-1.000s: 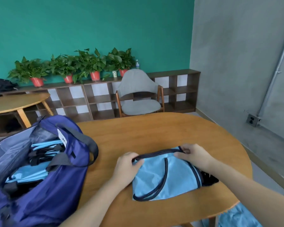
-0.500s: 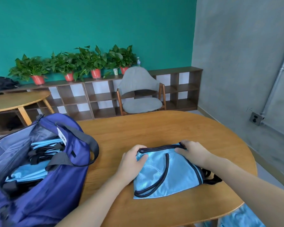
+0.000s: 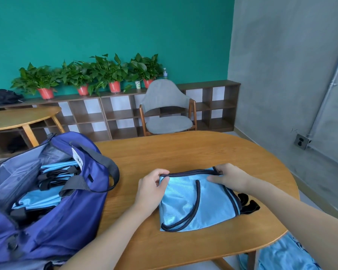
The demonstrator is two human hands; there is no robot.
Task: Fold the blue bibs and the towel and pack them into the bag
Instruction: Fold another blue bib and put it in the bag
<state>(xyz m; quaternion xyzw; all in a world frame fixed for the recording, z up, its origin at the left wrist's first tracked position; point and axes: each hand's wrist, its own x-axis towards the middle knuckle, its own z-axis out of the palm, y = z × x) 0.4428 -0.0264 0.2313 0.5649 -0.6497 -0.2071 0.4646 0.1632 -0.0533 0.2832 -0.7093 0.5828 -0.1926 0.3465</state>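
Note:
A light blue bib [image 3: 195, 203] with dark trim lies folded on the wooden table [image 3: 183, 152], its black straps sticking out at the right. My left hand [image 3: 150, 187] grips its upper left corner. My right hand [image 3: 229, 177] grips its upper right edge, thumb on top. The open purple bag [image 3: 53, 201] stands at the left of the table, with several folded blue bibs [image 3: 39, 199] inside. No towel is in sight.
More blue fabric [image 3: 285, 254] hangs below the table's near right edge. A grey chair [image 3: 166, 110] stands behind the table, before a low shelf with potted plants [image 3: 98, 73]. A second wooden table [image 3: 23, 117] is at the far left.
Both hands drew the bib's top edge slightly toward the far side and flattened it; the black straps now show more at the right.

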